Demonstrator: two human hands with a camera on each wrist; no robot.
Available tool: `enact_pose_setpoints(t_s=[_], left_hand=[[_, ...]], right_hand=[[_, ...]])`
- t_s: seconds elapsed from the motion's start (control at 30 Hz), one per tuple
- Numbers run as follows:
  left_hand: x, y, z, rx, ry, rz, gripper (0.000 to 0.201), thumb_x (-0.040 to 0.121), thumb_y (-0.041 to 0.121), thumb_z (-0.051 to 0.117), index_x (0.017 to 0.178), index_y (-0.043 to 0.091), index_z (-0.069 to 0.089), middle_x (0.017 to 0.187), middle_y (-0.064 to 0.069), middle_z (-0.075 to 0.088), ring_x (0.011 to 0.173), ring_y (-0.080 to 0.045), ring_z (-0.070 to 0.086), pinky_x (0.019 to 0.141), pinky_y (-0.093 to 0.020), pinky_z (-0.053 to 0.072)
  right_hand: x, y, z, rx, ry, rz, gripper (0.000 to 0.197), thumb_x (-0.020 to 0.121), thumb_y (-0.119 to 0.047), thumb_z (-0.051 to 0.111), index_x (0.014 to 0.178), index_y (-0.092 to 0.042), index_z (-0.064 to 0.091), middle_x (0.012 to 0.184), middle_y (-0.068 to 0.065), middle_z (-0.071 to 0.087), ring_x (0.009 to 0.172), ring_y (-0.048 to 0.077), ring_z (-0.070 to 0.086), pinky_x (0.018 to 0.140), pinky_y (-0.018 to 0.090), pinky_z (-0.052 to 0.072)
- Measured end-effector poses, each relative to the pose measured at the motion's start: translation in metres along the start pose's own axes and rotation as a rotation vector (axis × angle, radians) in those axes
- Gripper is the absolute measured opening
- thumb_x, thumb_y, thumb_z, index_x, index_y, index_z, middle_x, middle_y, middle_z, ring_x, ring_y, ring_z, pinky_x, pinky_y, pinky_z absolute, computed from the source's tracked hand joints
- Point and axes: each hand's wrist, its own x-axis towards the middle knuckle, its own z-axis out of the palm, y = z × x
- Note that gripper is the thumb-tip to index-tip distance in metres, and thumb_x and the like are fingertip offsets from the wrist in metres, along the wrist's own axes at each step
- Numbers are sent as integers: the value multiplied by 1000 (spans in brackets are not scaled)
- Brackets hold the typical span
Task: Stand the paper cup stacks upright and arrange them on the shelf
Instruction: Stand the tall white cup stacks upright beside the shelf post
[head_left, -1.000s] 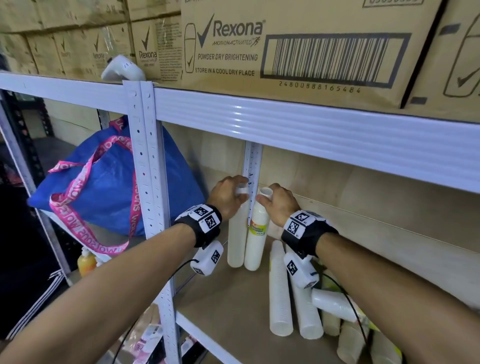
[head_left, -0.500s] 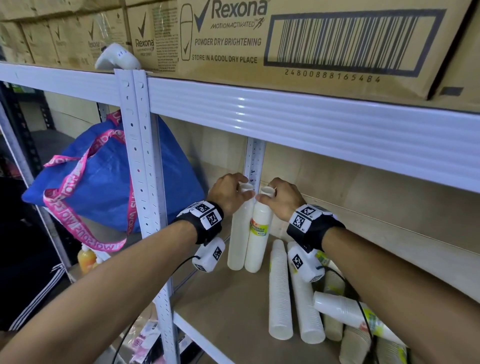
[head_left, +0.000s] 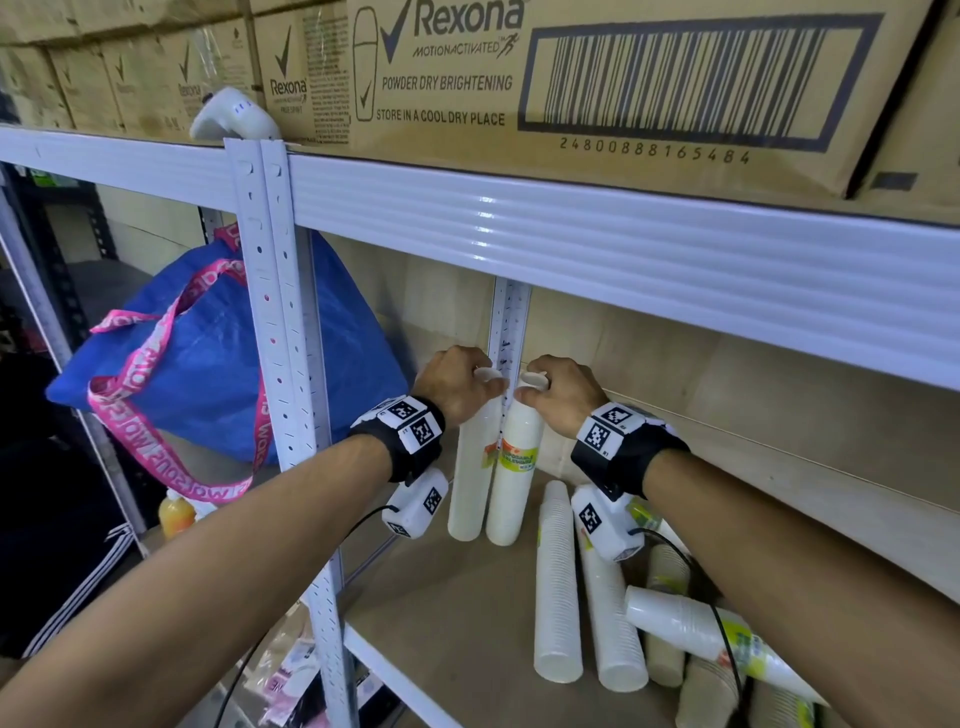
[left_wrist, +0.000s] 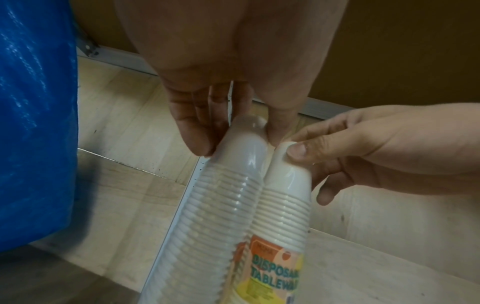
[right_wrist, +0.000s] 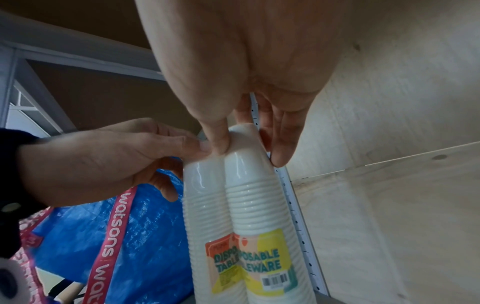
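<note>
Hands meet at the far left corner of the shelf: left hand pinches the left cup stack, right hand the right cup stack, both upright, touching. Wrist views cut off their bases; the left stack's label reads only partly

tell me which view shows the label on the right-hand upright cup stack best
The right wrist view: the label faces the camera, with lettering and barcode readable. In the left wrist view it is cut off at the frame's bottom. In the head view it is small and unreadable.
</note>
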Motion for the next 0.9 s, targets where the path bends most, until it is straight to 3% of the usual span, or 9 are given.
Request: enact_pose_setpoints(t_s=[0.03, 0.1, 0.2, 0.27, 0.37, 0.53, 0.67, 0.8, 0.9], left_hand=[[0, 0, 0, -11, -2, 22, 18, 85, 37, 64, 75, 22, 64, 84, 3, 67, 87, -24, 64, 70, -28, 49], [-1, 2, 0, -41, -8, 53, 11, 85, 28, 64, 89, 21, 70, 97, 1, 70, 96, -23, 64, 78, -28, 50], [-5, 4, -1, -66, -6, 61, 29, 86, 23, 64, 113, 14, 70, 117, -3, 68, 107, -24, 63, 91, -33, 52], [-4, 4, 1, -68, 8, 57, 31, 87, 29, 65, 113, 13, 68, 114, -4, 68, 107, -25, 63, 89, -31, 52], [-1, 2, 1, -50, 26, 12, 50, 84, 44, 70, 124, 15, 63, 123, -3, 66, 110, -21, 62, 90, -30, 51], [-1, 4, 1, -39, -14, 56, 27, 87, 31, 67, 111, 18, 70, 116, 0, 69, 108, -21, 62, 91, -36, 53], [-1, 4, 1, -45, -7, 68, 29, 87, 28, 67, 114, 17, 69, 118, -1, 68, 108, -20, 62, 91, -32, 53], [0, 2, 1, -37, 37, 56, 37, 86, 35, 70, 117, 14, 67, 117, -2, 68, 106, -20, 63, 86, -27, 50], [1, 1, 1, -24, 26, 54, 25, 86, 32, 69, 106, 18, 71, 111, 0, 69, 103, -20, 63, 84, -30, 52]], right_hand=[[0, 0, 0, 2, -2, 3, 37, 84, -31, 67, 116, -14, 63, 116, 7, 65, 99, 24, 61, 72, 24, 39], [0, 0, 1, 6, -12, 1, 36, 84, -28, 67, 117, -13, 63, 116, 6, 64, 103, 25, 61, 74, 24, 38], [0, -1, 0, 2, -18, 2, 35, 85, -26, 66, 117, -13, 63, 116, 5, 64, 105, 25, 61, 74, 24, 38], [1, -1, 1, -5, -16, 11, 38, 84, -29, 66, 120, -15, 62, 119, 5, 64, 105, 24, 60, 74, 23, 37], [1, -1, 1, -6, -20, 17, 40, 84, -32, 66, 120, -15, 62, 118, 5, 64, 104, 23, 61, 74, 24, 38], [1, -2, 1, -15, -25, 11, 33, 84, -29, 66, 113, -14, 63, 114, 6, 65, 99, 24, 60, 72, 25, 37], [1, -2, 0, -5, -27, 15, 35, 84, -29, 67, 115, -14, 63, 117, 6, 64, 103, 24, 60, 74, 25, 38], [0, -3, -1, -7, -37, 11, 38, 85, -28, 67, 119, -13, 61, 121, 7, 62, 105, 25, 59, 76, 26, 39], [-1, -4, -2, -13, -45, 7, 38, 86, -27, 66, 121, -12, 60, 123, 9, 61, 107, 26, 59, 78, 26, 39]])
